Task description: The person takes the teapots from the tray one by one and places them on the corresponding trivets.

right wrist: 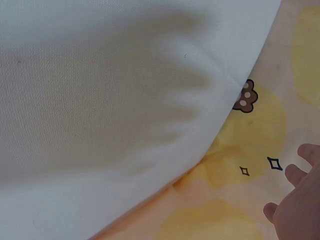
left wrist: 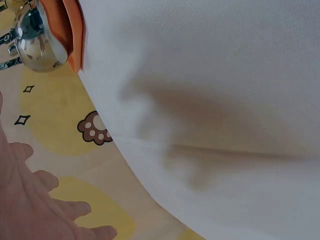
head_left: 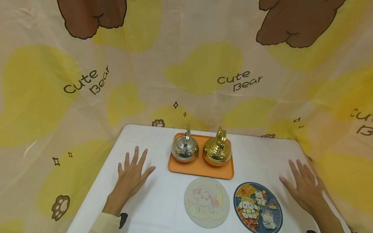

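My left hand (head_left: 132,176) is held over the left part of the white table, fingers spread and holding nothing. Over the table's right side my right hand (head_left: 304,187) is likewise spread, with nothing in it. Between them, toward the back, an orange tray (head_left: 201,172) bears a silver teapot (head_left: 185,149) on the left and a gold teapot (head_left: 217,152) on the right, both with raised handles. The left wrist view catches the silver teapot (left wrist: 37,40) at its upper corner. Both wrist views show the hands' shadows on the tabletop.
A pale round mat (head_left: 207,202) with a unicorn picture lies in front of the tray. Right of it, nearest my right hand, is a blue round mat (head_left: 257,207) with cartoon animals. A yellow-and-beige bear-print curtain (head_left: 186,64) hangs behind the white table (head_left: 157,200).
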`<move>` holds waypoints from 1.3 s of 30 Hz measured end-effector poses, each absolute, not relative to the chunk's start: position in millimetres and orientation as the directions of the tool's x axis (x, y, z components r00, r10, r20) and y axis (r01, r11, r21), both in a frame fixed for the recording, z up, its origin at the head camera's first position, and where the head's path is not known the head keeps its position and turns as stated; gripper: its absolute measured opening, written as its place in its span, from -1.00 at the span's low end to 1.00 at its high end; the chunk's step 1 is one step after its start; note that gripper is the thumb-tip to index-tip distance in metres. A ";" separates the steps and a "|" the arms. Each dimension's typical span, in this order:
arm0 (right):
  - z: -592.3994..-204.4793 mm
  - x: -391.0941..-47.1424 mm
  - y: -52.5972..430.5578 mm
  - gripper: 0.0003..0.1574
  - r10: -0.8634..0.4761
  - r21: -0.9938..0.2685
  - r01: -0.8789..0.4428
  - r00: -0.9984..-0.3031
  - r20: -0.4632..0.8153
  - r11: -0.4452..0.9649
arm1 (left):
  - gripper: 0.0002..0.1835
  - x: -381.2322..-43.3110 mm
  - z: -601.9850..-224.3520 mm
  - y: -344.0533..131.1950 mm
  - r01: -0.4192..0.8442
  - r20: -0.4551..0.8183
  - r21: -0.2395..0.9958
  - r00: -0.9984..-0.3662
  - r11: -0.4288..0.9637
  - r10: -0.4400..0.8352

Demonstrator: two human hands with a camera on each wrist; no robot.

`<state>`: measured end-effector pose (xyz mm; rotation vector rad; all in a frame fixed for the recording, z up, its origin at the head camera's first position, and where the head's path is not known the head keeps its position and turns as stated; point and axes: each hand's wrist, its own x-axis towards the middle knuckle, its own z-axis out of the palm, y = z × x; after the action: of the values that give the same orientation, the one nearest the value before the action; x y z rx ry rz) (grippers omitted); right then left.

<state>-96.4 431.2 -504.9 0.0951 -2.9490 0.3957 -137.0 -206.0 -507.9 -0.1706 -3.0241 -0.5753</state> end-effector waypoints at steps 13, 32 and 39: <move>-503.1 -96.0 429.6 0.09 -0.050 -0.275 -0.096 -0.984 0.169 0.957 | 0.01 -143.8 -511.5 -202.6 0.190 0.130 0.444 -0.981 0.876 0.147; -503.8 -91.5 429.1 0.02 -0.055 -0.285 -0.117 -0.975 0.215 0.951 | 0.09 -164.7 -518.0 -173.9 0.192 0.075 0.521 -0.981 0.832 0.180; -504.4 -91.4 429.3 0.01 -0.055 -0.275 -0.115 -0.975 0.216 0.955 | 0.08 -169.7 -523.2 -165.3 0.199 0.053 0.542 -0.978 0.816 0.203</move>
<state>-91.4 429.3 -504.4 0.1274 -2.9000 0.4255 -169.7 -165.3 -523.2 -0.3316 -3.0009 -0.8947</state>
